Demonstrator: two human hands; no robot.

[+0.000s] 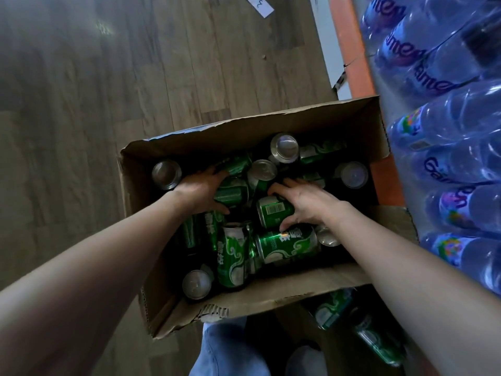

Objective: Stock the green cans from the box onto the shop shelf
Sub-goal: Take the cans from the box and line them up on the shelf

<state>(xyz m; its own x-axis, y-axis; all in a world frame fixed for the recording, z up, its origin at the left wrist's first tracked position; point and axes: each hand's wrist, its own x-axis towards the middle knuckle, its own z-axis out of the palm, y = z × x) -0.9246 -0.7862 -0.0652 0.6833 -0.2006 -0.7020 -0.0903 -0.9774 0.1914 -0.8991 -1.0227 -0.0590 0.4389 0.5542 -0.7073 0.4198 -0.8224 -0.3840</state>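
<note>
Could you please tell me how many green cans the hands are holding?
2. The left hand grips one can left of centre in the box; the right hand grips a second can beside it.

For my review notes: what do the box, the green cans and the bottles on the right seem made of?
Box: corrugated cardboard, matte brown; fluting shows at its torn near edge. Green cans: probably thin metal, glossy printed sides, bare silvery ends. Bottles: apparently clear bluish plastic, shiny highlights, bundled in film.

Wood-plank floor (113,109), paper slip (259,5) on it
</note>
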